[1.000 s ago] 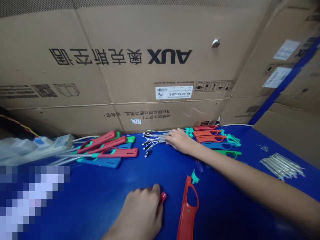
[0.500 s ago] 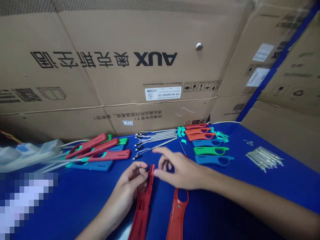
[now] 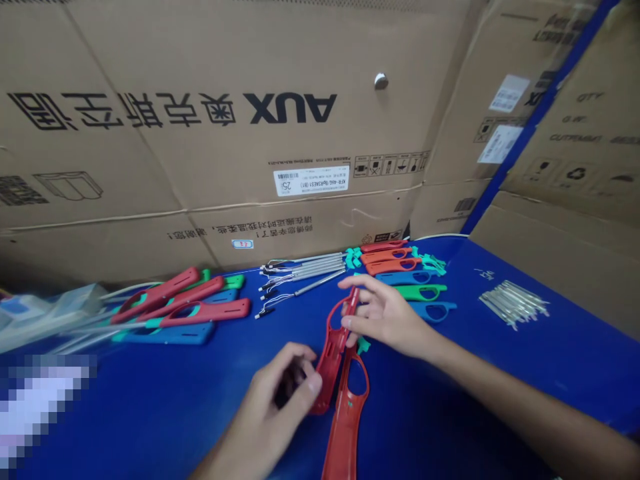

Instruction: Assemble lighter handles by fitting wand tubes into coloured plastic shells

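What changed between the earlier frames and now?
The right hand has left the silver rods and taken hold of the red shell by its top; the shell has moved right and away from the person. The left hand has let go of the top and is at the lower end, its grip there unclear. The other shell still lies on the table; the handles on the left stay put.

Brown cardboard walls (image 3: 190, 40) stand around a blue surface (image 3: 165, 400).
The back one has big black letters (image 3: 293, 109), upside down, and a white sticker (image 3: 311, 181). On the right, a blue strip (image 3: 547, 110) slants between cardboard pieces.
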Motion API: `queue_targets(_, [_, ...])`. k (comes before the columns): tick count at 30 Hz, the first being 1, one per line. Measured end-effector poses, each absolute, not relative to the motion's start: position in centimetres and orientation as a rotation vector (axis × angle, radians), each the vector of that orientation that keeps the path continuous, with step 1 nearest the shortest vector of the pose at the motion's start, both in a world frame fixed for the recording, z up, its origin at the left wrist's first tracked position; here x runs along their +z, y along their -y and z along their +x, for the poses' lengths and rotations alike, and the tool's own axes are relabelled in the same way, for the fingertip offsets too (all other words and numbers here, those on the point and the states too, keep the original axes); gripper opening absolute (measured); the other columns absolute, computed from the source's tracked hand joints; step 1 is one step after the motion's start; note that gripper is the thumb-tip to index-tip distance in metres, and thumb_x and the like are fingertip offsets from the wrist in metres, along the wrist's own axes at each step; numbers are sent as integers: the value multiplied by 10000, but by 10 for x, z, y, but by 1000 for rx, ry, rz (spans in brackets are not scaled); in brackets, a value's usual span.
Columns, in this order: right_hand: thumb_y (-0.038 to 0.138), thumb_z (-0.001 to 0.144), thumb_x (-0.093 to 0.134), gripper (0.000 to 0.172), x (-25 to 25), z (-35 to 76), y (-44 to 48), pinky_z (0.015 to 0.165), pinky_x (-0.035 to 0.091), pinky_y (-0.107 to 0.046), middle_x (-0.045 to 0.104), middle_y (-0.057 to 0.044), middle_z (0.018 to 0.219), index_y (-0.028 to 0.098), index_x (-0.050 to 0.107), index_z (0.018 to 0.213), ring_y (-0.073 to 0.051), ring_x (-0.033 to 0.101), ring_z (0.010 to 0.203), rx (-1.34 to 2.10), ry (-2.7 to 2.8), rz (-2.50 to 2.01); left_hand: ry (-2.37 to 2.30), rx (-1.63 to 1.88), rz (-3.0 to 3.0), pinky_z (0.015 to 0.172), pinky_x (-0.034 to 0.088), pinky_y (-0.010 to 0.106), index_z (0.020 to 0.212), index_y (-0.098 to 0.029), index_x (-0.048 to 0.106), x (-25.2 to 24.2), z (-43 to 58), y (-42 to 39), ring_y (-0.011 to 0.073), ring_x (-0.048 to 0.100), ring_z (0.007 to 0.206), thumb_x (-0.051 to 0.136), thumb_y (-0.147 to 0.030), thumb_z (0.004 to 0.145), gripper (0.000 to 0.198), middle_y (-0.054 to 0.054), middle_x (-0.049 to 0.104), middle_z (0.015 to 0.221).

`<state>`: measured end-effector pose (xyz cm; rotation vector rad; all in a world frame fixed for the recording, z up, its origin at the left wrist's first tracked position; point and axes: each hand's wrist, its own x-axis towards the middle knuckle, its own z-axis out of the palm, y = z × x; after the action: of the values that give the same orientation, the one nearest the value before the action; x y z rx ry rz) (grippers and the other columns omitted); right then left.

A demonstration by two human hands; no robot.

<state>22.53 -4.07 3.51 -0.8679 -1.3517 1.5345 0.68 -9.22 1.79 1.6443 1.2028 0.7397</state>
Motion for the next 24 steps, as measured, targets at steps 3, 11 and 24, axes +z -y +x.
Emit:
queue_targets(3, [208, 683, 800, 374, 43, 241, 36, 560, 598, -272, 611, 50, 733, 192, 505, 912, -129, 682, 583, 1544, 1385, -882, -1240, 609, 2018, 889, 491, 454, 1122, -241, 588, 6, 9, 105, 328, 569, 1048, 703, -538, 665, 556, 84, 638, 1078])
queue_targets(11, [302, 769, 753, 258, 47, 249, 34, 382, 439, -166, 662, 15, 550, 173, 529, 778, -77, 568, 378, 1429, 1456, -998, -1268, 386, 2364, 966, 459, 512, 1094, -234, 525, 16, -4, 88, 273, 585, 1035, 537, -222, 801, 293, 68, 602, 1089])
queue_targets(24, [114, 728, 690, 73, 24, 251, 30, 813, 560, -343, 638, -75, 974, 151, 636, 761, -177, 664, 906, 1278, 1786, -909, -1305, 547, 2296, 844, 496, 365, 1168, -247, 569, 11, -26, 62, 214, 596, 950, 536, -418, 925, 298, 36, 635, 1023])
